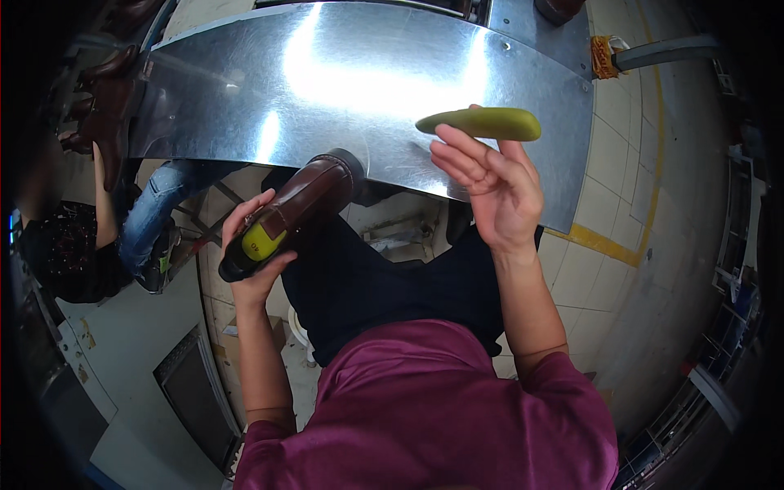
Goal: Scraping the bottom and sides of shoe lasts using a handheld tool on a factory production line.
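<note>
Gripping boot (314, 192) by table's (212, 98) near edge, left hand (260, 282) curled round its collar; right hand (505, 196), half-open, pinches green piece (494, 122) over table, probably light, stiff, slick, best held mid-length

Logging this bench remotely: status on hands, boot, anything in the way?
Left hand gripping brown leather boot, yellow-green insert inside. Right hand holding olive-green elongated piece. Metal table edge by boot's heel; contact unclear.

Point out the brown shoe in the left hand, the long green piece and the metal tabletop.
Brown shoe (307, 194): head view, on its leather upper.
Green piece (490, 123): head view, mid-length on its smooth side.
Metal tabletop (220, 98): head view, bare surface toward the left.
</note>
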{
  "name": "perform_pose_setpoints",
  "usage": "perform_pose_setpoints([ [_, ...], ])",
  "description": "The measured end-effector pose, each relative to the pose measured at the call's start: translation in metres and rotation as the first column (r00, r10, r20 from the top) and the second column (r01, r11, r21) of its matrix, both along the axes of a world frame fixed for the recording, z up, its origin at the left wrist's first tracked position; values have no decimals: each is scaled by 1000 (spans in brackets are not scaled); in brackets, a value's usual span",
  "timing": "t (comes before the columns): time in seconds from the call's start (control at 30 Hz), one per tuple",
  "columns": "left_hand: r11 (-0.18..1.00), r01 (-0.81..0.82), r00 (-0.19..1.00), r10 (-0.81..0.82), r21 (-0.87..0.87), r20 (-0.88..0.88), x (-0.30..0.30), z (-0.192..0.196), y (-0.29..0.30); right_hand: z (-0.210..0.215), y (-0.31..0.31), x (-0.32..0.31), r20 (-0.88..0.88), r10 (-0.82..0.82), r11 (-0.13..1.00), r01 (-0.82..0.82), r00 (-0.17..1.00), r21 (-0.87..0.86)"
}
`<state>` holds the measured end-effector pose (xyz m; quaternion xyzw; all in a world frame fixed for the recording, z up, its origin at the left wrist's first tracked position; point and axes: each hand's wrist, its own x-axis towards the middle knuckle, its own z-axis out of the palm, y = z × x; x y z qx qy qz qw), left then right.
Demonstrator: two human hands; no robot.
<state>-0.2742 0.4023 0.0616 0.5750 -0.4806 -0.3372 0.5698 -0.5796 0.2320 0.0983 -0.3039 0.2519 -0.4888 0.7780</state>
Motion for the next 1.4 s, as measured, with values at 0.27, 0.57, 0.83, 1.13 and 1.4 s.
perform_pose_setpoints([
  [0.27, 1000, 7, 973, -1, -23, 229, -19, 8, 5, -15, -18, 17, -544, -468, 786, 47, 697, -616],
  [0.57, 1000, 20, 951, -15, -12, 308, -15, 7, 6, -4, -47, 54, -347, -747, 479, 98, 567, -872],
  [0.83, 997, -56, 944, 37, 47, 329, -18, 18, -8, -3, -63, 86, -112, -197, 946, 159, 974, -284],
  [1.13, 996, 55, 969, -70, 67, 238, -9, 15, -16, -35, -64, 107, 168, 25, 954, -73, 985, 290],
  [1.4, 1000, -24, 981, 26, -14, 191, -18, 15, -18, -23, -33, 124, 120, -120, 965, 88, 985, 245],
])
